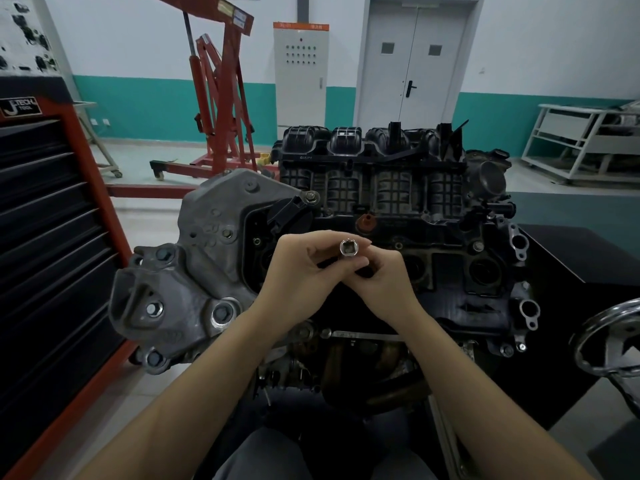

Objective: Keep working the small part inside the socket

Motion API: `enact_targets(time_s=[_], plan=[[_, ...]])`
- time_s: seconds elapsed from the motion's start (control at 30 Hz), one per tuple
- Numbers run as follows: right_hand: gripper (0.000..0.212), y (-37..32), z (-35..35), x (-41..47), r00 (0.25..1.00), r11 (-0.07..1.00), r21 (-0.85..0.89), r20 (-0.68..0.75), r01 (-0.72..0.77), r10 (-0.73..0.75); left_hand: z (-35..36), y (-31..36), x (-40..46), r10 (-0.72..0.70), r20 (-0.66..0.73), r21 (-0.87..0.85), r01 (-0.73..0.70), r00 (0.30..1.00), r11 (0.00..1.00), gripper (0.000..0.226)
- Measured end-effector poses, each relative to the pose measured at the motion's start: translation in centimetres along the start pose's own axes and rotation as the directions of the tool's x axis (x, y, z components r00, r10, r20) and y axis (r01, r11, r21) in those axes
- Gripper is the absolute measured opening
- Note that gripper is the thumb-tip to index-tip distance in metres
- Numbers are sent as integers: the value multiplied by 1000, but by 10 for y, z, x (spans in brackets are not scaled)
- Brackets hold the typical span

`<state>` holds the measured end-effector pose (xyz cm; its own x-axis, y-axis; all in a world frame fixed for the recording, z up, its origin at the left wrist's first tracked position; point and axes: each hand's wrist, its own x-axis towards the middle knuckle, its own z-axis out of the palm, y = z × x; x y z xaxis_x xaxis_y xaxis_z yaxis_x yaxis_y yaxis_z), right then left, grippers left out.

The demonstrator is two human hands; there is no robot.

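While both hands meet over the middle of the engine, I see the left hand with fingers curled round a metal socket, pinching it between thumb and fingertips, its open square end facing up toward the camera. The right hand is curled in against the left, its fingertips touching the lower part of the socket; what else it grips is hidden, but the fingers close on the same piece. The socket sits in the air just above the dark engine top, near an orange cap. A grey cast bracket is bolted on the engine's left end. A tool chest stands to the left, a red hoist behind, a chrome wheel at right.
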<state>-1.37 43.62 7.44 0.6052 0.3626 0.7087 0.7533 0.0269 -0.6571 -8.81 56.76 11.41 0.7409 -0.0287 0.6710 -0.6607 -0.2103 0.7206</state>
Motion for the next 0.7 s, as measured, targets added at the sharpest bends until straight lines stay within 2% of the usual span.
enact_targets(time_s=[0.07, 0.17, 0.37, 0.57, 0.63, 0.7], plan=[[28, -2, -1, 1, 998, 1000, -15, 55, -27, 28, -2, 1, 0, 2, 45, -66, 1, 999, 998, 31], [26, 2, 0, 0, 998, 999, -14, 43, -40, 41, -5, 0, -2, 24, 113, -146, -8, 993, 989, 32], [20, 6, 1, -3, 999, 999, 26, -9, -37, 38, -1, -4, -3, -10, -36, 7, 10, 999, 1000, 20], [31, 3, 0, -3, 999, 999, 19, 29, -36, 35, -3, -3, -6, -21, 123, -54, 28, 992, 998, 34], [31, 5, 0, -3, 998, 998, 23, 9, -60, 60, -2, -3, -5, -18, 108, -42, 23, 994, 999, 32], [27, 7, 1, -3, 998, 996, 53, -9, -66, 67, 2, -3, -5, -8, 31, 12, 7, 999, 1000, 25]])
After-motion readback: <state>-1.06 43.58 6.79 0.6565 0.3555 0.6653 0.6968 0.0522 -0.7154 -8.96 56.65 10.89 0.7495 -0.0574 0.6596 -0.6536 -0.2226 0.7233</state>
